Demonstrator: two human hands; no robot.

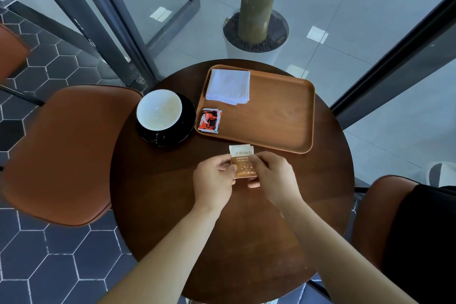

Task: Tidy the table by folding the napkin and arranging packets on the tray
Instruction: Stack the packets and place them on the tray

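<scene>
A wooden tray [281, 116] lies at the back of the round dark table [172, 217]. A folded white napkin [228, 86] sits in the tray's far left corner. Red and black packets [209, 121] rest stacked in its near left corner. A beige and orange sugar packet [243, 159] is held just in front of the tray. My left hand [213, 181] pinches its left edge and my right hand [272, 177] pinches its right edge. The packet's lower part is hidden by my fingers.
A white cup on a black saucer [162, 116] stands left of the tray. Orange chairs flank the table at the left [64, 153] and the near right [385, 205]. A potted tree trunk [256, 32] stands beyond the table by glass panels.
</scene>
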